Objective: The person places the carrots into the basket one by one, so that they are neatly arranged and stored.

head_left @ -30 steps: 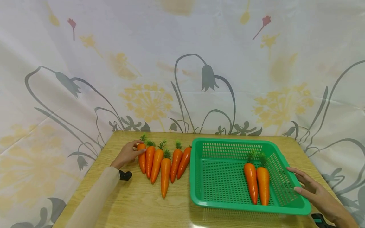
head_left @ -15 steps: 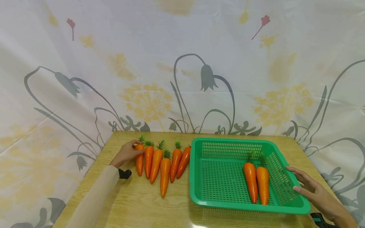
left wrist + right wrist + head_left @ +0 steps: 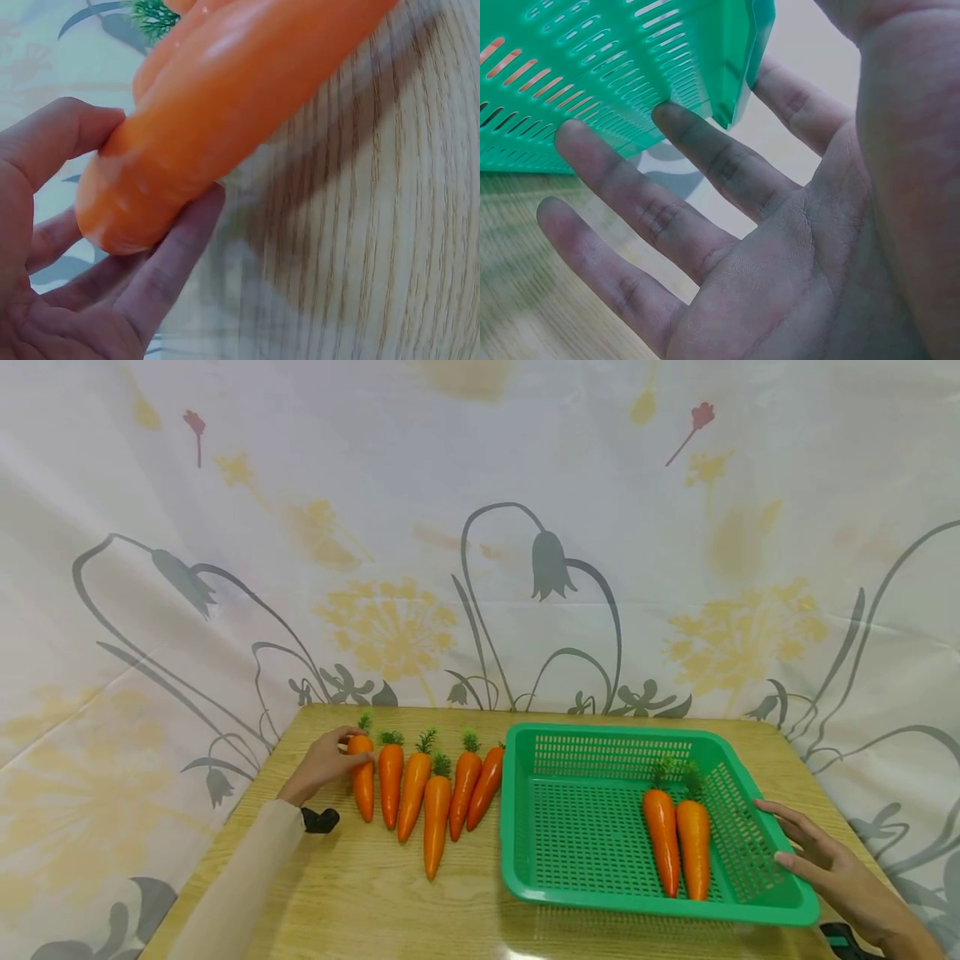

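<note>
My left hand [image 3: 322,766] pinches the leftmost carrot [image 3: 363,793] near its leafy top, at the left of the table. In the left wrist view the thumb and fingers hold the thick end of this orange carrot [image 3: 217,112], and a shadow lies on the wood beside it. To its right, several more carrots [image 3: 437,827] lie in a row. My right hand [image 3: 836,868] rests against the right side of a green plastic basket [image 3: 645,903]. Its extended fingers [image 3: 641,180] touch the basket's slotted wall in the right wrist view.
Two carrots [image 3: 693,852] lie inside the basket at its right, green tops toward the back. The wooden table [image 3: 360,902] ends at a flower-patterned cloth [image 3: 480,527] behind. The rightmost carrot of the row [image 3: 486,787] lies close against the basket's left side.
My left hand has shifted slightly left with the leftmost carrot, and a gap has opened between it and its neighbour. My right hand and the basket have stayed in place.
</note>
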`<state>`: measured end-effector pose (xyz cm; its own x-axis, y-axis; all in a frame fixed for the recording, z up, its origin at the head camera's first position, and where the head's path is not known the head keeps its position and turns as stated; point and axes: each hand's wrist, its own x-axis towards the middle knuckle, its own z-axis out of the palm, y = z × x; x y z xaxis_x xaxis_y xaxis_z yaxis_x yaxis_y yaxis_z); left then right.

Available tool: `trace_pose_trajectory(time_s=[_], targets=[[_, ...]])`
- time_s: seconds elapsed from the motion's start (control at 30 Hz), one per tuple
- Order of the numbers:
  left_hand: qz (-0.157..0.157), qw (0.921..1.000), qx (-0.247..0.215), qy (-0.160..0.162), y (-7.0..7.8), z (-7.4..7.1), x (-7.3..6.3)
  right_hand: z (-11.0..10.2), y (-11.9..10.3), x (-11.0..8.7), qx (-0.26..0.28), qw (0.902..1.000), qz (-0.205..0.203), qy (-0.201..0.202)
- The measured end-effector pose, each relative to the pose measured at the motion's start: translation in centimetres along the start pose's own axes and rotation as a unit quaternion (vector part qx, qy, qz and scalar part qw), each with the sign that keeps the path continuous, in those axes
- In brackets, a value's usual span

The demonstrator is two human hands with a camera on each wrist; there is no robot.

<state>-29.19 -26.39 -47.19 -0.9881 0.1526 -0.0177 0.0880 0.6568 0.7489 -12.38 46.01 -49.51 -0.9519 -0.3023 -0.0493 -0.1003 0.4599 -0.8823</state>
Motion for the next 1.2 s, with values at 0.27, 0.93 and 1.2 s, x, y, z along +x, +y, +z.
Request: trace_pose_trajectory(time_s=[0.27,0.93,1.2], targets=[[0.016,0.9974,-0.07,-0.008,0.9,-0.6,0.1,-0.2,0.1,-0.1,-0.011,0.9999,-0.009,0.002],[0.045,0.9885,-0.143,-0.021,4.0,-0.2,-0.5,-0.2,0.0,0.0,-0.016,0.9997,-0.019,0.0],[0.054,0.9878,-0.142,-0.033,5.8,0.3,-0.7,-0.1,0.1,0.0,0.018,0.9998,0.005,-0.007]])
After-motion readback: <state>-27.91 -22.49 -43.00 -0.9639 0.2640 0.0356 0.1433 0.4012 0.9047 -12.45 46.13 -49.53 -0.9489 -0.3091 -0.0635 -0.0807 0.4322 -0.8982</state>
